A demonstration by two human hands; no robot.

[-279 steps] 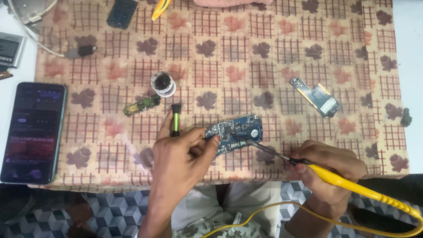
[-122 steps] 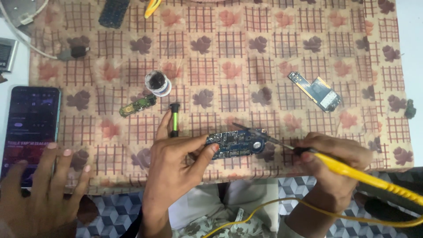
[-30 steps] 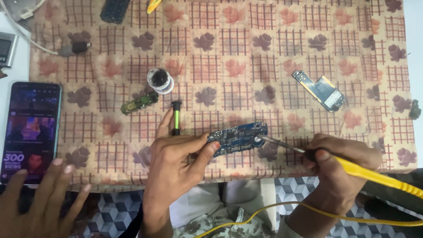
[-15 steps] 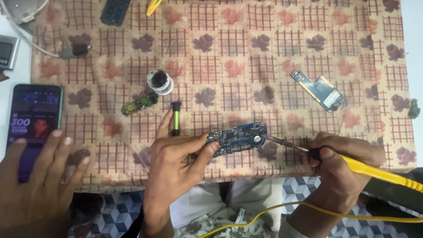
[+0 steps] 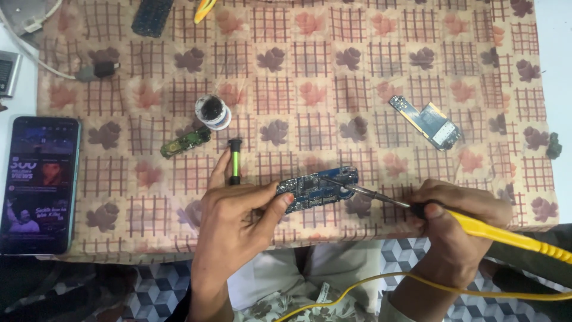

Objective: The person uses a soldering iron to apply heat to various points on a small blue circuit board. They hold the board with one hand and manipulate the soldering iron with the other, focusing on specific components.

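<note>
Matt printed cloth (image 5: pixel 381 71) covers the table; glossy yellow plastic soldering iron (image 5: pixel 500 234) meets a blue circuit board (image 5: pixel 319 188).

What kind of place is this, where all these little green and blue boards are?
Probably a small phone or electronics repair bench. The right hand holds a yellow soldering iron to a blue circuit board that the left hand steadies, and another circuit board lies nearby.

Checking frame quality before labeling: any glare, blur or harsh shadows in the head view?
Head view: lighting even and soft, shadows faint under the left hand and right hand. Blue board and iron tip are fairly sharp. The phone screen glows but is not blown out. White table at the right edge is near overexposed.
</note>
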